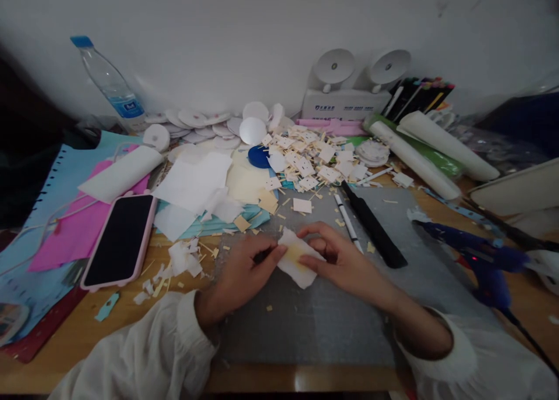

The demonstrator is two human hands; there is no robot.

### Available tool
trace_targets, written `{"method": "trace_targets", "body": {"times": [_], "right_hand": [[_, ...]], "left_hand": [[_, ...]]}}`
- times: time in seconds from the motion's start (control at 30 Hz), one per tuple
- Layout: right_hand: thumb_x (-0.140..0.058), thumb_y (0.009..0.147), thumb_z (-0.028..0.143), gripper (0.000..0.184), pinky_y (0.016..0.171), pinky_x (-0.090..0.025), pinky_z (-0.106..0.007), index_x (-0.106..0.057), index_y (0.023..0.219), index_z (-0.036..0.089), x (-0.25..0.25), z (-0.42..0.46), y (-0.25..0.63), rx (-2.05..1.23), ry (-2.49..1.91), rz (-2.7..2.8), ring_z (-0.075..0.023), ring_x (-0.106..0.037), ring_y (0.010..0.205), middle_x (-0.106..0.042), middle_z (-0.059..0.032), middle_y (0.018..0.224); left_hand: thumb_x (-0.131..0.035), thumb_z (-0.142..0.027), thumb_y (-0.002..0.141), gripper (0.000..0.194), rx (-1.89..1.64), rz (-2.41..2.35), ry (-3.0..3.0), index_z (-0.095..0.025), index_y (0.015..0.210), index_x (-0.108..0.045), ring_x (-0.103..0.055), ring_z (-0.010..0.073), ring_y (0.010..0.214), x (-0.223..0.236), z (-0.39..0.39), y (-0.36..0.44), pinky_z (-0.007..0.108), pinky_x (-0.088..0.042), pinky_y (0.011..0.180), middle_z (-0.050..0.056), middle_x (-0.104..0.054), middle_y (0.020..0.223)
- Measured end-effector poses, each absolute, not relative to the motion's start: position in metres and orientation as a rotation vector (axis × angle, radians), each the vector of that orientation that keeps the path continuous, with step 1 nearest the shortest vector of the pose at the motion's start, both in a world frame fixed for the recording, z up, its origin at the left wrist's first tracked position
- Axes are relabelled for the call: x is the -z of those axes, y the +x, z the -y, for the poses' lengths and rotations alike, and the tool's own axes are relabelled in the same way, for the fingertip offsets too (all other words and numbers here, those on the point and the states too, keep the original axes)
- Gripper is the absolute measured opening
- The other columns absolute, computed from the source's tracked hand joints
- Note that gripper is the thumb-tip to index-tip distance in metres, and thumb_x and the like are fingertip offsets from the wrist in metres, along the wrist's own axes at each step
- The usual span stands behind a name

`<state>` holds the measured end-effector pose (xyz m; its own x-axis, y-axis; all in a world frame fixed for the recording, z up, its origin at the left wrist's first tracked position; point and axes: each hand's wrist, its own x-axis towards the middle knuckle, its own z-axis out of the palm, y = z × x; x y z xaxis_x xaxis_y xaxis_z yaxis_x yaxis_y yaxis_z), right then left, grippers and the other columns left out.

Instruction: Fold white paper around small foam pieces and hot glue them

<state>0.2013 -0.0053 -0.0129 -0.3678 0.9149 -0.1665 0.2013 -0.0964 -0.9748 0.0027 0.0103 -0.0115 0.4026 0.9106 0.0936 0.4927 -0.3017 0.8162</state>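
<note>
Pinching a white piece [297, 262] between both hands [248, 265] [345, 261], yellowish patch [295, 251] blurred, underside hidden from view

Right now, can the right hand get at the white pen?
Probably yes: the pen lies just beyond the right hand, with nothing seen on top of it. But that hand is pinching the white piece, so it would likely have to let go first.

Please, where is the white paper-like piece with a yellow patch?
In the head view, the white piece is below centre, slightly right, held between the left hand and right hand over the grey flat mat.
</note>
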Motion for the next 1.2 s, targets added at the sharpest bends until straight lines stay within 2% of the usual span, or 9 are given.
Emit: {"method": "trace_targets", "body": {"times": [0.17, 0.4, 0.53, 0.6, 0.67, 0.73, 0.83, 1.0, 1.2], "right_hand": [[-0.05, 0.089, 0.032, 0.024, 0.049, -0.042, -0.021, -0.049, 0.111, 0.022, 0.014, -0.001, 0.214, -1.477, -1.261, 1.71, -0.0106, -0.054, 0.055, -0.057, 0.0057, 0.062], [-0.056, 0.087, 0.023, 0.005, 0.067, -0.046, -0.028, -0.059, 0.085, 0.02, 0.015, -0.008, 0.224, -0.532, -1.227, 1.983, -0.0149, -0.057, 0.078, -0.06, -0.0028, 0.083], [-0.055, 0.086, 0.015, 0.01, 0.068, -0.049, -0.029, -0.063, 0.088, 0.021, 0.004, 0.003, 0.222, -0.184, -1.072, 2.067, -0.0151, -0.058, 0.078, -0.059, -0.0032, 0.082], [-0.055, 0.086, 0.013, 0.014, 0.065, -0.05, -0.029, -0.064, 0.091, 0.022, -0.005, 0.014, 0.216, -0.043, -1.012, 2.117, -0.0145, -0.059, 0.075, -0.061, -0.003, 0.08], [-0.057, 0.084, 0.011, 0.018, 0.066, -0.052, -0.028, -0.064, 0.095, 0.023, -0.014, 0.025, 0.208, 0.066, -0.943, 2.159, -0.0145, -0.061, 0.074, -0.063, -0.003, 0.08], [-0.057, 0.084, 0.01, 0.021, 0.07, -0.053, -0.03, -0.064, 0.098, 0.023, -0.022, 0.033, 0.2, 0.117, -0.874, 2.182, -0.0154, -0.063, 0.079, -0.066, -0.0038, 0.083], [-0.055, 0.085, 0.009, 0.025, 0.075, -0.053, -0.033, -0.063, 0.103, 0.024, -0.026, 0.041, 0.192, 0.137, -0.87, 2.165, -0.0172, -0.064, 0.086, -0.069, -0.0049, 0.09], [-0.057, 0.082, 0.01, 0.027, 0.075, -0.052, -0.035, -0.064, 0.104, 0.025, -0.019, 0.046, 0.183, 0.207, -1.036, 2.066, -0.0188, -0.062, 0.085, -0.068, -0.0053, 0.093], [-0.054, 0.084, 0.011, 0.041, 0.086, -0.047, -0.043, -0.053, 0.124, 0.02, -0.003, 0.067, 0.192, 0.079, -1.155, 2.089, -0.0253, -0.056, 0.106, -0.059, -0.0128, 0.117]], "left_hand": [[-0.047, -0.031, 0.089, 0.035, -0.651, -1.199, 2.076, -0.017, 0.057, -0.052, -0.046, 0.0131, 0.057, 0.015, -0.006, 0.005, 0.027, -0.032, 0.059, -0.001, -0.051, 0.055], [-0.051, -0.031, 0.087, 0.032, -0.52, -1.346, 2.283, -0.018, 0.059, -0.051, -0.052, 0.0191, 0.071, 0.023, -0.003, 0.006, 0.036, -0.032, 0.074, 0.001, -0.057, 0.064], [-0.061, -0.036, 0.08, 0.019, -0.815, -1.434, 2.138, -0.018, 0.076, -0.056, -0.05, 0.0239, 0.087, 0.011, 0.0, 0.003, 0.039, -0.033, 0.081, 0.006, -0.058, 0.086], [-0.058, -0.039, 0.082, 0.022, -0.982, -1.278, 1.877, -0.018, 0.087, -0.056, -0.048, 0.0212, 0.086, 0.003, 0.002, 0.001, 0.035, -0.036, 0.079, 0.006, -0.055, 0.09], [-0.052, -0.044, 0.086, 0.027, -0.906, -0.982, 1.526, -0.017, 0.089, -0.058, -0.049, 0.0176, 0.079, 0.0, 0.004, -0.001, 0.031, -0.038, 0.073, 0.004, -0.055, 0.085], [-0.052, -0.05, 0.085, 0.035, -0.738, -0.73, 1.162, -0.017, 0.085, -0.063, -0.049, 0.0151, 0.072, 0.001, 0.005, 0.0, 0.028, -0.039, 0.068, 0.003, -0.055, 0.077], [-0.063, -0.053, 0.076, 0.038, -0.685, -0.536, 0.823, -0.015, 0.079, -0.069, -0.048, 0.0129, 0.068, 0.008, 0.008, 0.002, 0.026, -0.039, 0.067, 0.003, -0.055, 0.072], [-0.077, -0.039, 0.069, 0.029, -0.738, -0.446, 0.657, -0.016, 0.085, -0.072, -0.051, 0.0103, 0.069, 0.014, 0.013, 0.007, 0.022, -0.04, 0.07, 0.002, -0.061, 0.074], [-0.076, -0.03, 0.072, 0.023, -0.815, -0.459, 0.505, -0.015, 0.087, -0.068, -0.056, 0.0108, 0.08, 0.016, 0.008, 0.009, 0.022, -0.044, 0.076, 0.002, -0.062, 0.084]]}}
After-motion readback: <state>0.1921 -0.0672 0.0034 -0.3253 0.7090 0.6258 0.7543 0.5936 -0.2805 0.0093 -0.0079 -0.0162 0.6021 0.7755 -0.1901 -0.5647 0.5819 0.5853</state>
